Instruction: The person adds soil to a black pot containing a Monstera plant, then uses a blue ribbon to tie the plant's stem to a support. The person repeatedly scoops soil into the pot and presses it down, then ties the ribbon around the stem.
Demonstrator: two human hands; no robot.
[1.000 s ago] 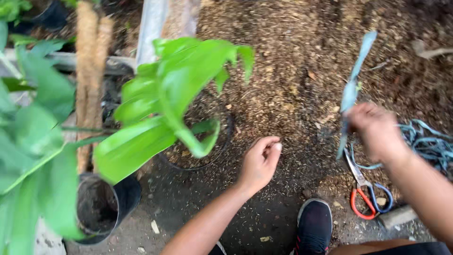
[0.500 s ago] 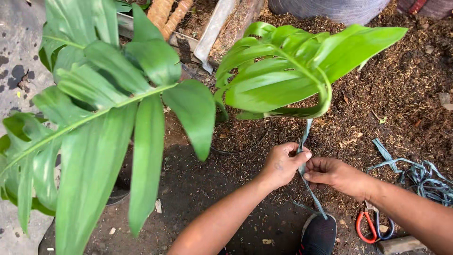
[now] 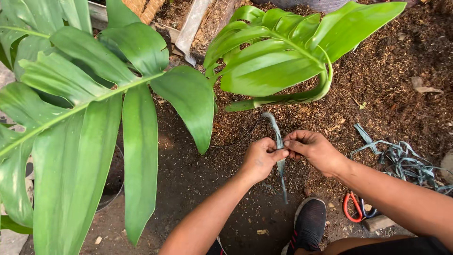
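Leaves (image 3: 85, 118) of the big split-leafed plant fill the left half, their tips hanging just left of the hands; a second plant (image 3: 283, 61) arches above them. Bare soil (image 3: 401, 85) lies open to the right. Left hand (image 3: 259, 158) and right hand (image 3: 314, 151) meet, fingers pinched shut on a grey-green strip (image 3: 278, 137). Tangled strips (image 3: 401, 160) and orange-handled scissors (image 3: 354, 208) lie nearby, right.

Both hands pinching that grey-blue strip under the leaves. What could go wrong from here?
1. The left hand and right hand pinch the strip only at fingertips; it could slip free.
2. The curled leaf hangs just above the hands and could get bent or torn.
3. The scissors lie beside the shoe, easy to step on.
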